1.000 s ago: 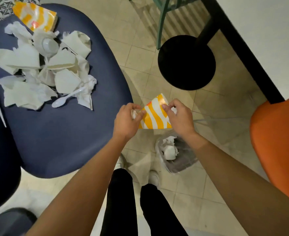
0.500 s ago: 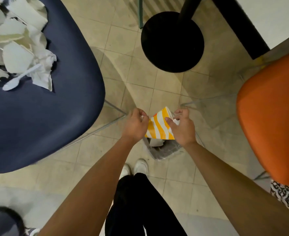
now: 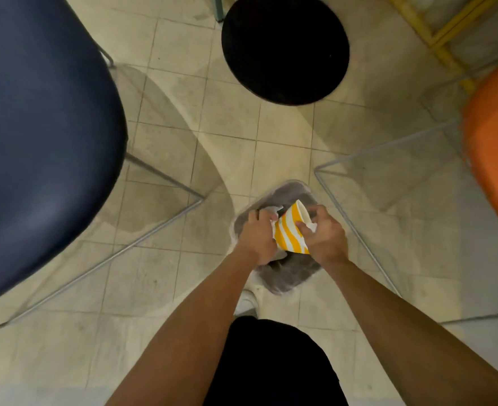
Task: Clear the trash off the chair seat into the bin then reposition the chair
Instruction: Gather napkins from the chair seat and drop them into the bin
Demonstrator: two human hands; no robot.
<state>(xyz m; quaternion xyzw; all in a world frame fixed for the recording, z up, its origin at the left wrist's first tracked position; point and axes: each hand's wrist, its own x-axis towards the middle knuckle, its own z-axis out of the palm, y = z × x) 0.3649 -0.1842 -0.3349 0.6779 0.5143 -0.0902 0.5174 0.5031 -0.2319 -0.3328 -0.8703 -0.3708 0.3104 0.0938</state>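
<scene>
A crushed orange-and-white striped paper cup (image 3: 289,232) is held between both hands directly over the small grey bin (image 3: 283,281) on the floor. My left hand (image 3: 257,235) grips its left side together with some white paper. My right hand (image 3: 322,234) pinches its right side, fingers curled round it. The dark blue chair seat (image 3: 42,136) fills the left of the view; its trash is out of frame.
A round black table base (image 3: 284,48) stands on the tiled floor ahead. An orange chair seat (image 3: 494,142) is at the right, with thin metal legs (image 3: 356,230) running close to the bin. The blue chair's wire legs (image 3: 154,227) cross the floor at left. My feet are just behind the bin.
Both hands have lowered the striped cup down to the bin's mouth. The view has tipped downward, so the trash pile on the blue seat has left the frame.
</scene>
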